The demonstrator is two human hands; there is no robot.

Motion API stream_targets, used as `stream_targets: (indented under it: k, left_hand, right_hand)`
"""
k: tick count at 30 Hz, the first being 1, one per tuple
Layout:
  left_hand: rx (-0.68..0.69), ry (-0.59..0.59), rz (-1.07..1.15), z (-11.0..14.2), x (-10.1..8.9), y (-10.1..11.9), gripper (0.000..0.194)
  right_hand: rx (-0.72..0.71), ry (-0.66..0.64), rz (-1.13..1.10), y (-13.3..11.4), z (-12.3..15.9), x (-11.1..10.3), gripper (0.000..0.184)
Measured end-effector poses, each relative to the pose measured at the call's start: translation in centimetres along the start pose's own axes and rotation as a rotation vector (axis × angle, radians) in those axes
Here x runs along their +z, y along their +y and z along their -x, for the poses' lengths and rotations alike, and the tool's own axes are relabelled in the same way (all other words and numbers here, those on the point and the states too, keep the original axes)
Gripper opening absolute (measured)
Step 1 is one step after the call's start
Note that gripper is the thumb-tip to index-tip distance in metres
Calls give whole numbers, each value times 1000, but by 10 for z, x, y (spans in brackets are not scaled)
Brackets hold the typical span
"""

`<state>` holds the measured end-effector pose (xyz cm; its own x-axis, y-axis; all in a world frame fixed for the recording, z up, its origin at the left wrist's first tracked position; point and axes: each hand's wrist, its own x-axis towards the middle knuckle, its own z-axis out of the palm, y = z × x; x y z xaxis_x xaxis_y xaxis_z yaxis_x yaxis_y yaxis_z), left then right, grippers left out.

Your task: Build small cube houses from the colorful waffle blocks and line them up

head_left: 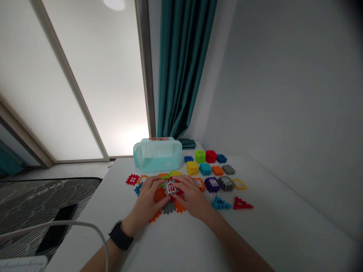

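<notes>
Both my hands rest on a cluster of toothed plastic building tiles on the white table (255, 234). My left hand (148, 202), with a black watch on the wrist, and my right hand (193, 196) pinch a grey window tile (171, 187) together from either side. Orange tiles (179, 206) and a grey tile (169, 207) lie under and between the hands. The fingers of both hands are curled round the pieces.
A pale blue plastic box (157, 155) lies on its side behind the hands. Coloured tiles lie to the right: yellow (192, 167), green (200, 156), red (211, 156), purple (212, 184), a blue triangle (221, 204), a red triangle (241, 204). A phone (56, 228) lies left on a striped surface.
</notes>
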<state>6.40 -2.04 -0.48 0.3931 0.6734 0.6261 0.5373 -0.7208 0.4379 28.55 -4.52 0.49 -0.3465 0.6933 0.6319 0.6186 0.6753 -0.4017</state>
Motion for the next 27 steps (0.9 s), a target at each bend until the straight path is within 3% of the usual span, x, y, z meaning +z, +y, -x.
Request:
stream_targets:
  k: [6,13,27]
  left_hand:
    - [30,-16,-43,-9,1,10,41]
    - [83,-136,-2,-29,16,35,40]
    - [364,-337,-28,-81,80,82,27]
  right_hand:
    - [-18,3,31,4,1,-14,28]
    - [-5,0,102,23,21,-52,26]
    - [178,55,162,114,79,-138,24]
